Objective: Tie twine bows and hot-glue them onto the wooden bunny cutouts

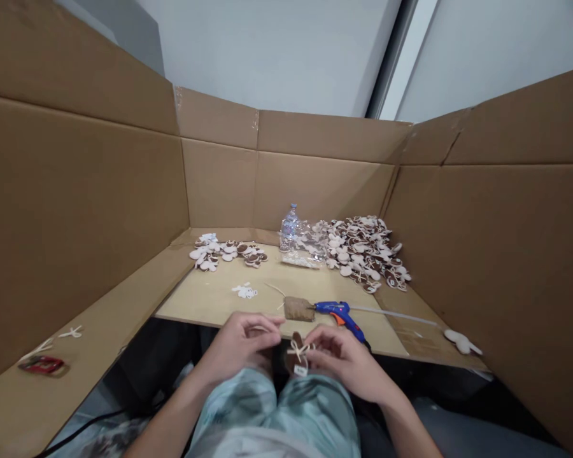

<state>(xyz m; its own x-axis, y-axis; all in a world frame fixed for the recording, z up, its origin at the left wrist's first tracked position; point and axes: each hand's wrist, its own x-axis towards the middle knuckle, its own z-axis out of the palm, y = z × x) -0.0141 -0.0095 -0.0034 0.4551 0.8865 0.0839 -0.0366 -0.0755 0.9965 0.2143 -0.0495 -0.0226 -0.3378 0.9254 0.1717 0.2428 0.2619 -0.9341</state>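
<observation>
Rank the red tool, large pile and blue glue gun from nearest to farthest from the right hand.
From the right hand, head view:
1. Blue glue gun, just ahead
2. Large pile, back right
3. Red tool, left ledge

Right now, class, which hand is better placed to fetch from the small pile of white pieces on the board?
Probably the left hand: it is nearer the small white pieces and holds nothing I can make out. The right hand holds the brown piece.

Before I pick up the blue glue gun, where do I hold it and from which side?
Grip the blue glue gun by its handle, probably best from the near right: it slants out that way, while the nozzle points left, at the brown pad.
</observation>
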